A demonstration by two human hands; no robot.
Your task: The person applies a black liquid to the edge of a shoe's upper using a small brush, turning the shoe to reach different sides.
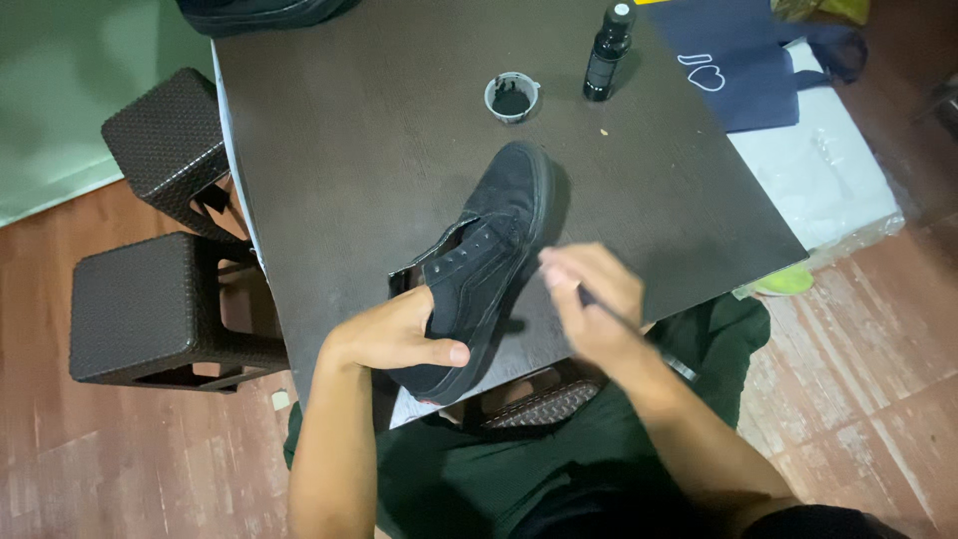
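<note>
A black low-top shoe [494, 235] lies on a dark table [379, 140], toe pointing away from me. My left hand [394, 334] grips its heel end, thumb across the back. Just right of the shoe's side is my right hand [589, 299], which holds a thin dark stick-like tool [639, 329], apparently a brush; its tip is hidden by the fingers. Beyond the toe stand a small round cup with black liquid [512, 97] and a black bottle [607, 55].
Two dark woven stools [160, 299] stand left of the table. A navy cloth bag [743, 60] and a clear plastic sheet [828, 170] lie at the right. Another dark shoe [259, 12] shows at the far edge. My legs in dark green trousers [479, 469] are below.
</note>
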